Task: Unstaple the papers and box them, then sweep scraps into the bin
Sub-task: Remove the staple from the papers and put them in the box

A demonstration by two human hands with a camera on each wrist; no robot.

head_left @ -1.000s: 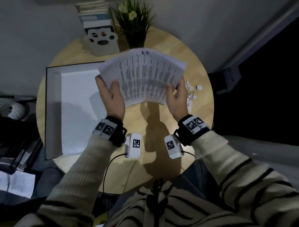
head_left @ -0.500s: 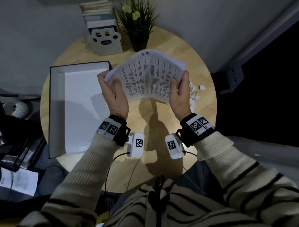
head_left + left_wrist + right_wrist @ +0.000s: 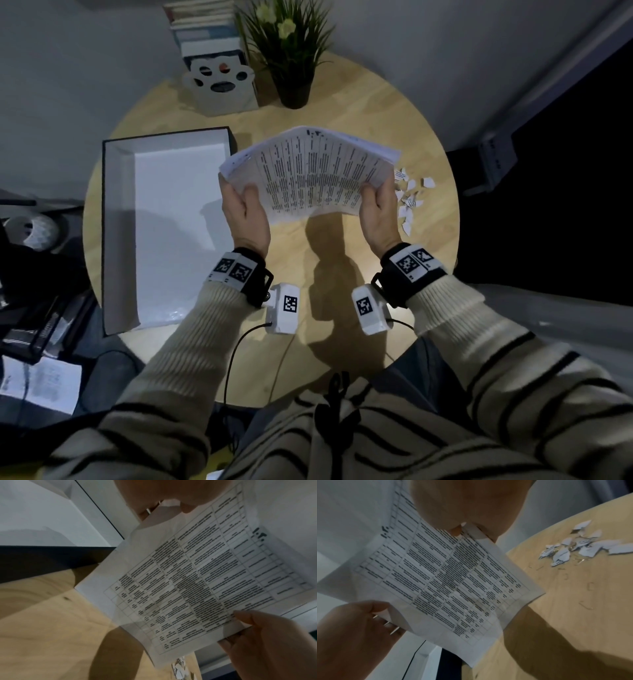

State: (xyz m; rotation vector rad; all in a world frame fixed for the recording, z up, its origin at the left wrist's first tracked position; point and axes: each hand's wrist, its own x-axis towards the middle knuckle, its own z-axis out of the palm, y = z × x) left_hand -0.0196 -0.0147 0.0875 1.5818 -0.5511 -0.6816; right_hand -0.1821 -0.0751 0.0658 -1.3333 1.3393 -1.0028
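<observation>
A stack of printed papers [image 3: 310, 173] [image 3: 197, 585] [image 3: 450, 582], covered in table text, hangs above the round wooden table [image 3: 342, 116]. My left hand [image 3: 245, 212] grips its left edge, thumb on top. At the right edge my right hand [image 3: 378, 209] pinches the sheets the same way. The papers bow upward between both hands. An open white box [image 3: 171, 212] with a dark outer wall lies on the table to the left of the papers. Torn paper scraps [image 3: 409, 198] [image 3: 576, 546] and loose staples [image 3: 585, 605] lie on the table to the right.
A potted plant [image 3: 291, 51] and a white paw-print holder [image 3: 221, 85] with books [image 3: 205, 27] behind it stand at the table's far edge. Dark clutter and a sheet of paper [image 3: 37, 383] lie on the floor at the left. Cables [image 3: 239, 349] cross the near edge.
Both hands have lowered the papers a little and shifted them slightly right, away from the box. The grip on both edges is unchanged.
</observation>
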